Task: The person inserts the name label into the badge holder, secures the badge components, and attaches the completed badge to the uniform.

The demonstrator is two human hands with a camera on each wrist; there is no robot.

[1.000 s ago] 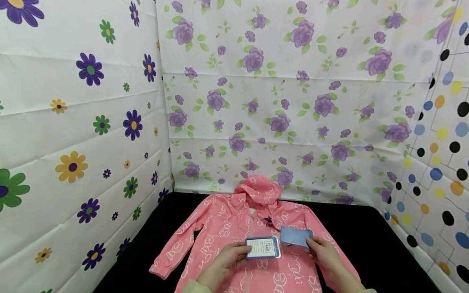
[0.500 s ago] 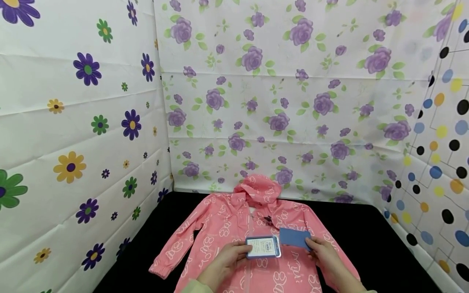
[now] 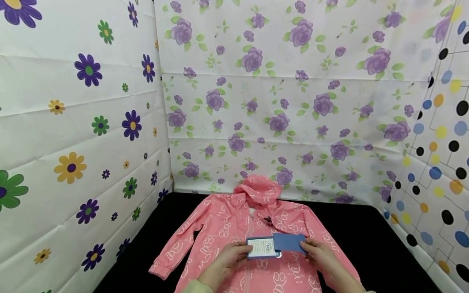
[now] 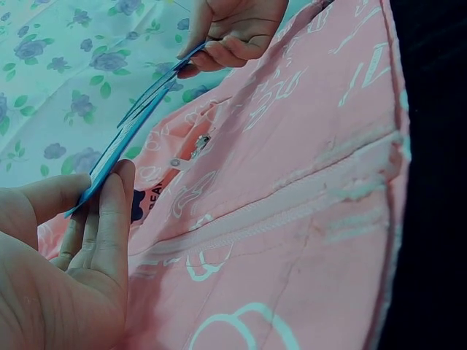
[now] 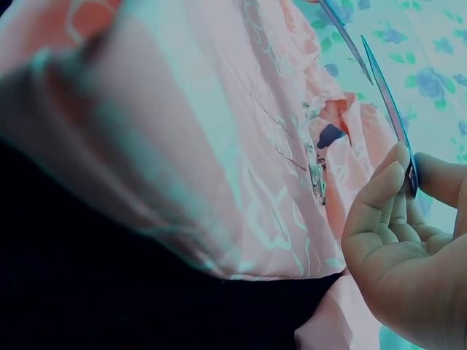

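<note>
My left hand pinches the left end of a card holder, blue-framed, with a white insert printed with "CARD". Thumb and fingers of my right hand pinch a flat blue rectangular panel by its right end. From the head view, the panel covers the holder's right end. The left wrist view has panel and holder nearly parallel, close together; whether they touch I cannot tell. Seen from the right wrist, their edges stand slightly apart. Both are held above a pink hooded jacket.
The jacket lies spread, hood away from me, on a black-covered table. A floral cloth wall rises behind the table. Patterned sheets stand on the left and right.
My right hand has moved the blue panel left and slightly down, from beside the card holder to over its right end. The left hand has stayed nearly still.
</note>
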